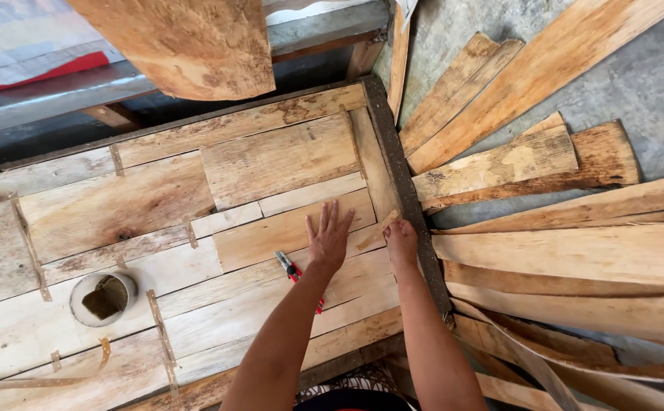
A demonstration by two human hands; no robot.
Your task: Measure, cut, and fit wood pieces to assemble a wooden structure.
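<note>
On the veneer panel (pixel 195 198), both my hands at work.
Left hand (pixel 329 237) lies flat, fingers spread; right hand (pixel 400 242) pinches a thin wood strip (pixel 378 230), apparently; red-handled tool (pixel 295 272) beside my left wrist.

Bright, even daylight fills the scene. Shadows are soft and short, darkest in the gap under the far bench (pixel 119 91). No glare. Focus is sharp throughout, though straight boards (pixel 560 251) bow towards the edges.

Patched wooden worktable (pixel 271 164) bears a tape roll (pixel 104 298) and red-handled cutter (pixel 290 270); loose veneer strips (pixel 575 251) cover the floor (pixel 651 84).
</note>
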